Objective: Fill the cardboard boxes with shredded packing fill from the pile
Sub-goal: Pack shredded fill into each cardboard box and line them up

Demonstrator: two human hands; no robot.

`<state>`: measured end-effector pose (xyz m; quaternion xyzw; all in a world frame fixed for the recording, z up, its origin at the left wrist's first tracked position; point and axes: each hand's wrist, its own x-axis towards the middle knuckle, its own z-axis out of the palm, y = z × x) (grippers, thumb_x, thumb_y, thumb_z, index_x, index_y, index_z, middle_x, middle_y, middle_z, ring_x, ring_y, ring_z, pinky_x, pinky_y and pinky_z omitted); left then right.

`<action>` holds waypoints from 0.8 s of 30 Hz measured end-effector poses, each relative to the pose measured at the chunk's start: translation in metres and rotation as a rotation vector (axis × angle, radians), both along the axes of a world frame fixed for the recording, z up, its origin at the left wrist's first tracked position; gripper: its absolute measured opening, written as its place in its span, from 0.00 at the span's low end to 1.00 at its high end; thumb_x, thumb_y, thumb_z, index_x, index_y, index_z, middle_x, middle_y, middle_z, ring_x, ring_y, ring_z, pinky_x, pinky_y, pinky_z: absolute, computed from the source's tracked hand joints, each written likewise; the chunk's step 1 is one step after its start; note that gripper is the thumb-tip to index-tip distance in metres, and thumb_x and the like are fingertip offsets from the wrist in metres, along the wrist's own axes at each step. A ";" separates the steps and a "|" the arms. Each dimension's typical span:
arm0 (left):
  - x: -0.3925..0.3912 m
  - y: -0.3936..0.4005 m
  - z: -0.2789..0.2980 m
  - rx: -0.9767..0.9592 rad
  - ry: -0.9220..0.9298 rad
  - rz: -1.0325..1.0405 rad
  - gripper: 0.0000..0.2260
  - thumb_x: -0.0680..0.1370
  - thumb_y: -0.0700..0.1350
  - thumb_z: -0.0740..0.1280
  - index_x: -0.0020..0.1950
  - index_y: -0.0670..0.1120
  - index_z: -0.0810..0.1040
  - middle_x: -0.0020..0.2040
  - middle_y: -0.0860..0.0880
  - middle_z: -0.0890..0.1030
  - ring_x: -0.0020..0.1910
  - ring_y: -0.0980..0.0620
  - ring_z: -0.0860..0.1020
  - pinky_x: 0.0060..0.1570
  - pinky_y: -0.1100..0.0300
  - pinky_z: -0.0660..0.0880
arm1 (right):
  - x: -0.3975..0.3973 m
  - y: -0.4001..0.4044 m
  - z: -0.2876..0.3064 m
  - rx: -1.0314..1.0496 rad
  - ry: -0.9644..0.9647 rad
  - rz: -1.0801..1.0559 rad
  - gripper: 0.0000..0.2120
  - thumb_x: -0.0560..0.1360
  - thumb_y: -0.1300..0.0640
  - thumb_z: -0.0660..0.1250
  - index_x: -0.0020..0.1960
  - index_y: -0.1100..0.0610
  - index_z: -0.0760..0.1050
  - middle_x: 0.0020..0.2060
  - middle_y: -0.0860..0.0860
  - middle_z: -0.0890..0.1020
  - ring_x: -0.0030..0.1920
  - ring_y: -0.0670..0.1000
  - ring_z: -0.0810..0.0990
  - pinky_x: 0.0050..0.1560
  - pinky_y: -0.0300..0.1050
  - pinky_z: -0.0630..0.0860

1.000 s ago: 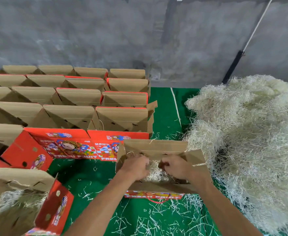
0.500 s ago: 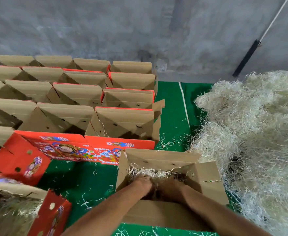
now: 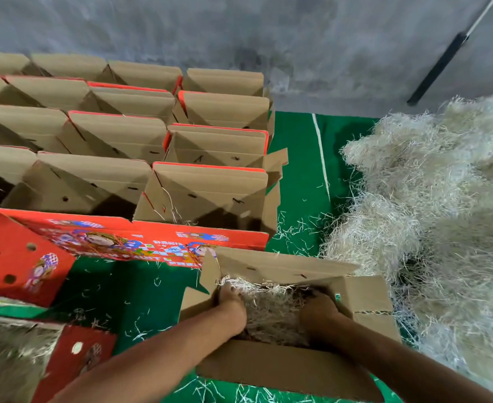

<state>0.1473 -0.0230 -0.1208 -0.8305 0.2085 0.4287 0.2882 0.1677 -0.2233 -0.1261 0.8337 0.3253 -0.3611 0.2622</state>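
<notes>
I see a grey concrete wall (image 3: pixel 297 39) behind a green floor mat (image 3: pixel 294 158) with a thin white line (image 3: pixel 321 158); a black-handled pole (image 3: pixel 437 71) leans against that wall.

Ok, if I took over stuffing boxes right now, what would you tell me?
Left hand and right hand are both down in the open box in front of you, on the straw inside it; I can't see the fingers well.
The big pile sits to the right on the green mat.
Done: this box has some straw, and the box at bottom left has some too.
Left: the rows of boxes behind look mostly empty.
</notes>
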 end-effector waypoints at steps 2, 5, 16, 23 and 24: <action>-0.001 -0.002 0.013 -0.049 0.009 0.034 0.21 0.82 0.45 0.62 0.75 0.43 0.68 0.76 0.42 0.67 0.75 0.41 0.63 0.72 0.42 0.61 | -0.002 0.001 0.007 0.039 -0.067 0.060 0.15 0.81 0.61 0.57 0.63 0.59 0.78 0.63 0.59 0.79 0.63 0.60 0.76 0.61 0.54 0.72; 0.000 -0.013 0.028 -0.328 -0.058 -0.013 0.09 0.77 0.41 0.69 0.57 0.40 0.81 0.55 0.41 0.82 0.57 0.41 0.79 0.55 0.47 0.78 | -0.001 0.010 0.012 0.309 -0.130 0.175 0.19 0.81 0.60 0.51 0.68 0.61 0.73 0.64 0.60 0.76 0.62 0.62 0.76 0.49 0.55 0.75; 0.011 0.001 -0.008 -0.211 0.048 0.054 0.29 0.81 0.38 0.64 0.80 0.49 0.57 0.82 0.47 0.48 0.79 0.42 0.52 0.73 0.48 0.61 | -0.007 0.012 -0.013 -0.014 -0.179 0.249 0.26 0.84 0.57 0.57 0.80 0.57 0.56 0.79 0.57 0.57 0.72 0.65 0.66 0.65 0.57 0.67; 0.002 0.004 -0.011 -0.165 -0.003 0.019 0.25 0.81 0.50 0.66 0.76 0.47 0.66 0.78 0.44 0.61 0.77 0.44 0.56 0.74 0.45 0.54 | -0.007 0.026 -0.003 0.045 -0.176 0.134 0.18 0.82 0.60 0.59 0.70 0.60 0.72 0.66 0.59 0.76 0.66 0.61 0.74 0.62 0.57 0.73; 0.001 0.002 -0.009 -0.253 -0.037 0.042 0.22 0.80 0.47 0.66 0.73 0.47 0.70 0.75 0.44 0.66 0.76 0.43 0.60 0.73 0.45 0.57 | -0.004 0.027 -0.001 0.151 -0.176 0.121 0.17 0.82 0.62 0.58 0.69 0.59 0.73 0.65 0.59 0.78 0.65 0.61 0.75 0.59 0.56 0.75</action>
